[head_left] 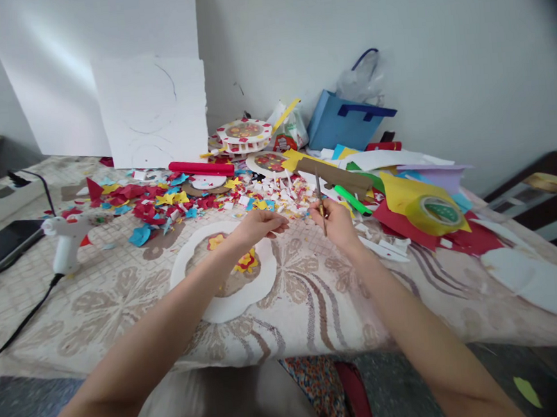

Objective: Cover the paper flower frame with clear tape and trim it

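Note:
My right hand (pixel 335 222) is closed around a slender pointed tool (pixel 321 199) with a brassy lower part, held upright; its exact kind is unclear. To the left, my left hand (pixel 263 226) has its fingers bent together, and whatever they pinch, if anything, is too small to make out. Beneath that hand and forearm lies a white ring (pixel 266 280) of card or foam with a wavy edge, partly hidden. Yellow and red paper flowers (pixel 246 261) sit inside the ring. Small white paper scraps (pixel 290 198) are strewn just beyond both hands.
A glue gun (pixel 64 241) with a black cord stands at left by a dark tablet-like device (pixel 6 246). Behind are a decorated round piece (pixel 244 134), a red roll (pixel 201 169) and a blue bag (pixel 342 123). Yellow tape (pixel 436 214) lies on coloured sheets at right.

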Demonstrator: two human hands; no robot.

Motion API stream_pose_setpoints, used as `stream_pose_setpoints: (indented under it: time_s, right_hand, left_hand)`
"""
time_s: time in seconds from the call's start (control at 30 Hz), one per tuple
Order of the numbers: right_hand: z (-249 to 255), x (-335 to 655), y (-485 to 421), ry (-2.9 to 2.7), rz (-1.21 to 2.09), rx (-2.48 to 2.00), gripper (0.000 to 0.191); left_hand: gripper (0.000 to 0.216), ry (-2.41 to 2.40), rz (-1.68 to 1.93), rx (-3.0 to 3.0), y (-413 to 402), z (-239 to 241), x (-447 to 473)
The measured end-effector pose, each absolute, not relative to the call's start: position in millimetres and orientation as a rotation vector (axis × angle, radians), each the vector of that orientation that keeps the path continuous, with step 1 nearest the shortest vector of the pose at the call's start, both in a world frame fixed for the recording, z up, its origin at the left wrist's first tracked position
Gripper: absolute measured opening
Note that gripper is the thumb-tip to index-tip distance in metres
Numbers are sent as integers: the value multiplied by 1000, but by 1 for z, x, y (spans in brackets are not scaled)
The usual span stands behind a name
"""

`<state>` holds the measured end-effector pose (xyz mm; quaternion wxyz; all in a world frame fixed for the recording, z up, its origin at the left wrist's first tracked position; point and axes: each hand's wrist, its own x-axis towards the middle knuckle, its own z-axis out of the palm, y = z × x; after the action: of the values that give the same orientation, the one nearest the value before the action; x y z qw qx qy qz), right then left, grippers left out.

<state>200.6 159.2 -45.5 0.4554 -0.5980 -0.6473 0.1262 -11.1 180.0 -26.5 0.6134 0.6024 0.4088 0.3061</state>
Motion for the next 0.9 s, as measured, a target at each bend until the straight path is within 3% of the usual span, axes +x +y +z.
stream_pose_setpoints:
  time_s: [0.27, 0.5, 0.63, 0.9]
  right_hand:
    - [-52, 227, 170, -1538, 454, -1527, 25]
    - [-48, 237, 173, -1568, 206, -1658, 13]
    - [-48, 241, 174, -1539, 82, -1745, 16]
    - [-48, 253, 175, -1400, 425, -1581, 22]
  left_hand:
    - [16, 945, 734, 1443, 182, -25, -16]
    - [15, 945, 742, 1471, 183, -25, -18]
    - [16, 959, 743, 1487, 183, -22, -19]
    - [20, 1004, 703, 1618, 179, 3, -31]
